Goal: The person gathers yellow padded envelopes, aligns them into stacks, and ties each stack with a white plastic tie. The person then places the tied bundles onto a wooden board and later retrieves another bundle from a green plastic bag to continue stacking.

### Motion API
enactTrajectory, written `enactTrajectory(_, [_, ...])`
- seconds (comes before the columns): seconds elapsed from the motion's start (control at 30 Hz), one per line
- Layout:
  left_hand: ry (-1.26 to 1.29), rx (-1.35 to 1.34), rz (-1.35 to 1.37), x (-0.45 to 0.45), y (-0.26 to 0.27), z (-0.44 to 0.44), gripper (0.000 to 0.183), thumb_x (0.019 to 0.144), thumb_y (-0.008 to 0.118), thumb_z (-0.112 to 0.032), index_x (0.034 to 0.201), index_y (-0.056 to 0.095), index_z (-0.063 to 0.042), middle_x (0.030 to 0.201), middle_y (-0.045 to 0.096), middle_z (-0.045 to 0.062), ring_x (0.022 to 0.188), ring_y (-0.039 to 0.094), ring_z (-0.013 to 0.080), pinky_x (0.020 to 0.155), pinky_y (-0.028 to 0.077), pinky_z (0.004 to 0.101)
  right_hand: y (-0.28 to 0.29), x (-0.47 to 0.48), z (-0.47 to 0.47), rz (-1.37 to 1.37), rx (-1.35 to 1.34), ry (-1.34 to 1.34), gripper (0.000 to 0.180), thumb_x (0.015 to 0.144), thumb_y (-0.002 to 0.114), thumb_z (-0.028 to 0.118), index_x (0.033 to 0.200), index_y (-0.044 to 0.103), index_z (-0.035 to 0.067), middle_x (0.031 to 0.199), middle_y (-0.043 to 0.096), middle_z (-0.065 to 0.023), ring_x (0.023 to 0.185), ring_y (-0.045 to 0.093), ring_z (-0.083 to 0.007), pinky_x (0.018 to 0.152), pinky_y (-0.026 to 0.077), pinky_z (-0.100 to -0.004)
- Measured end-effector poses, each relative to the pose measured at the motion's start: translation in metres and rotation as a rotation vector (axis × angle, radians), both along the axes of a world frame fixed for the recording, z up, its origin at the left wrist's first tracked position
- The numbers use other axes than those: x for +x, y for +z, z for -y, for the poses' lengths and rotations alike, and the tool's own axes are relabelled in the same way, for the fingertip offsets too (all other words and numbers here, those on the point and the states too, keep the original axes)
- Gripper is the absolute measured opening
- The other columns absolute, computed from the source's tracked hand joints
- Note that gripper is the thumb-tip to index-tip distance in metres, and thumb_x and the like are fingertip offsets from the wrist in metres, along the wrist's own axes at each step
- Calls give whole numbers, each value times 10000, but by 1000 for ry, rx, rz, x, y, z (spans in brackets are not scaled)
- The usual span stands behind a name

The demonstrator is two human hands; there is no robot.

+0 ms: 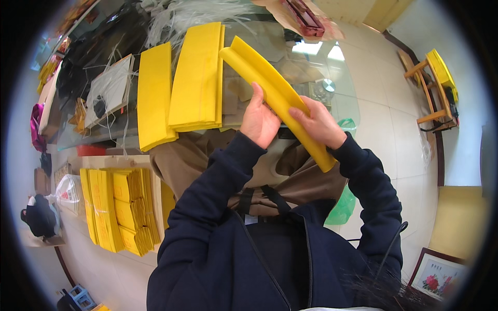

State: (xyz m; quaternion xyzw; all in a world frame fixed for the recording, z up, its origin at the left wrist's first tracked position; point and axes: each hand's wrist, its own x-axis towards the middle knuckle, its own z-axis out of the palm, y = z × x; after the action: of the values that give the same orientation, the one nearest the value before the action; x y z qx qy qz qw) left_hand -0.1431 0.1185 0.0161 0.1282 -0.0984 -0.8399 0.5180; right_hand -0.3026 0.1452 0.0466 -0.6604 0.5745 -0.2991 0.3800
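A long bundle of yellow paper (272,93), curled lengthwise into a trough, slants above my lap and the near edge of the glass table. My right hand (319,122) grips its lower half, thumb on top. Against its left side rests my left hand (260,116), palm turned up and thumb raised; the bundle hides some of its fingertips, and I cannot tell whether they hold it. Left of my hands, a thick folded yellow paper stack (196,77) lies on the table beside another yellow stack (155,97), both reaching its near edge.
White plastic strips (194,9) lie tangled at the table's far side. A dark red ink-stained box (305,19) sits beyond the glass table (344,89). Tied yellow paper bundles (105,210) are at lower left. Green plastic bags (342,210) hang or lie near my right leg.
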Motion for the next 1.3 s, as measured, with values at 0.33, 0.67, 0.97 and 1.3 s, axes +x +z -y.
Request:
enactTrajectory(0.33, [8, -24, 139, -9, -3, 5, 338, 922, 600, -148, 1240, 507, -82, 1215, 586, 47, 1129, 555, 205, 938, 461, 369, 71, -39, 23, -187, -341, 128, 196, 897, 557, 86, 1048, 597, -32, 820, 631, -169, 725, 582, -197, 704, 485, -293])
enactTrajectory(0.67, [27, 151, 167, -20, -31, -10, 316, 887, 579, -26, 1199, 538, -62, 1185, 606, 64, 1103, 574, 217, 947, 467, 357, 79, -122, 122, -181, -261, 31, 244, 915, 579, 118, 1116, 629, -11, 938, 664, -90, 896, 620, -209, 828, 490, -260])
enactTrajectory(0.97, [-45, 180, 344, -7, -44, -46, 201, 928, 520, -41, 1126, 545, -13, 1158, 615, 125, 1092, 597, 245, 956, 478, 374, -43, -131, 206, -577, -188, -117, 321, 875, 610, 141, 1163, 624, -2, 1108, 660, -176, 996, 633, -314, 879, 487, -339])
enactTrajectory(1.3, [364, -1209, 1636, 6, -38, -52, 249, 803, 616, 18, 1048, 598, -27, 1078, 599, 100, 1016, 556, 265, 899, 438, 342, -79, -149, 238, -594, -220, -93, 313, 880, 584, 184, 1167, 632, 67, 1118, 646, -180, 1041, 603, -353, 939, 457, -375])
